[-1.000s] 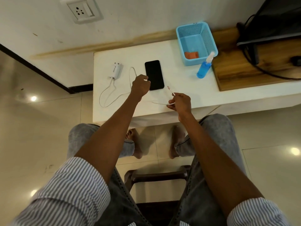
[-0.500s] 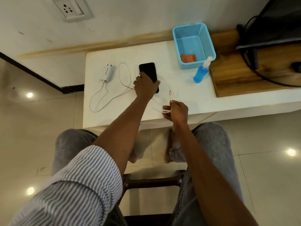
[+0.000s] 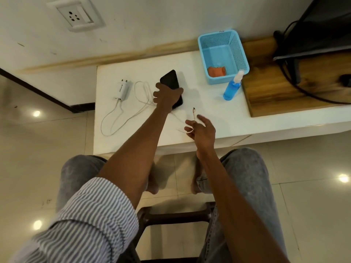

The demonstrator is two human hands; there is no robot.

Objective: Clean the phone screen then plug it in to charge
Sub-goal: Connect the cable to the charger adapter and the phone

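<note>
A black phone is tilted up off the white table, its near end wrapped by my left hand. My right hand holds the white charging cable near its plug end, which sticks up above my fingers. The cable loops left across the table to a white charger adapter lying flat. A wall socket sits on the wall above the table's left side.
A blue mesh basket holding an orange cloth stands at the table's back right. A blue spray bottle stands in front of it. A wooden board with a dark device and black cables lies to the right.
My left hand moved from the cable onto the phone, closed around it and lifted its near end. My right hand kept the cable's plug end and shifted slightly toward me.
</note>
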